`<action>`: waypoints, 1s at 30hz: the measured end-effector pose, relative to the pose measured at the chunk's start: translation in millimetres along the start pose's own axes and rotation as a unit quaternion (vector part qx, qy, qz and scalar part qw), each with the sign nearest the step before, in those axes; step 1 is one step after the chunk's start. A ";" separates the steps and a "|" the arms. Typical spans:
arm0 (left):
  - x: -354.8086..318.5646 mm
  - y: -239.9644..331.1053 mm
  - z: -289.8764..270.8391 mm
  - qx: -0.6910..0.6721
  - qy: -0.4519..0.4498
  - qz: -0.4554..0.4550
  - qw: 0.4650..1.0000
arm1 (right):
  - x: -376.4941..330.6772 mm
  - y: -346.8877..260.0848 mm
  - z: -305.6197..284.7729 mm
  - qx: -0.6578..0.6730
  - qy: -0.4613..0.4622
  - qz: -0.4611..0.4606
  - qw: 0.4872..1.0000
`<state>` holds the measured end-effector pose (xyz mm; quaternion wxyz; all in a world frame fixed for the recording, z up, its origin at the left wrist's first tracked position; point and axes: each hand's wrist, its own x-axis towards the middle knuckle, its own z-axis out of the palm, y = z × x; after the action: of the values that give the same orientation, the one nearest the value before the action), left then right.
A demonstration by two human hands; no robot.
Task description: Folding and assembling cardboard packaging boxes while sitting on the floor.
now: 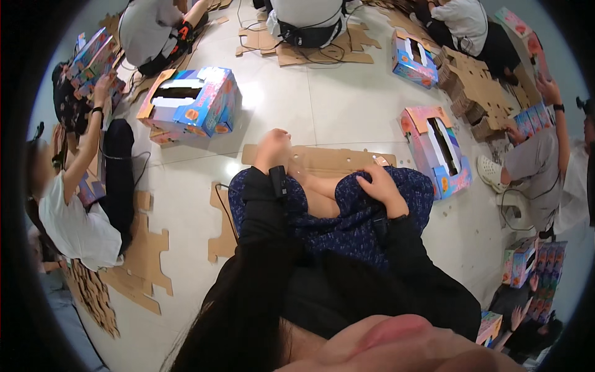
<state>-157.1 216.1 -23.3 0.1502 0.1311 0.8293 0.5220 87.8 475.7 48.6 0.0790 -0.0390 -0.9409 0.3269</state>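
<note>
My left hand [271, 150] is raised just past my left knee, over the near edge of a flat brown cardboard sheet [322, 159] on the floor. Motion smears its fingers, so I cannot make out whether anything is in them. On my right knee, over dark blue patterned cloth [409, 181], rests my right hand [381, 187]. Its fingers lie stretched out and hold nothing. A dark band device [279, 181] sits on my left wrist. Closest to my right hand stands a colourful carton with a long slot [463, 166].
Another printed carton [226, 99] stands front left, and one more [414, 59] at the far right. Stacked brown cardboard [480, 84] lies beyond it. Cut cardboard pieces [145, 248] spread on the left floor. Several people sit around, one [87, 211] at left, another [539, 167] at right.
</note>
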 end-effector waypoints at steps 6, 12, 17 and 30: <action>-28.2 3.1 0.9 0.161 -0.173 -0.039 0.971 | 1.7 7.4 -26.2 0.023 0.112 0.055 0.992; -47.0 25.9 17.0 0.184 -0.166 -0.059 0.967 | 8.0 13.7 1.4 -0.215 -0.041 0.049 0.974; -46.7 49.4 48.0 0.393 -0.128 0.065 0.908 | 17.7 16.3 30.8 -0.259 -0.101 0.064 0.959; -58.0 -19.1 126.4 0.482 -0.190 0.020 0.855 | 19.0 9.6 17.6 -0.160 -0.148 0.046 0.975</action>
<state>-56.1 290.8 -85.8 0.2118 0.3004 0.9297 0.0254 66.2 474.9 31.4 -0.0837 -0.0452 -0.9795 0.1777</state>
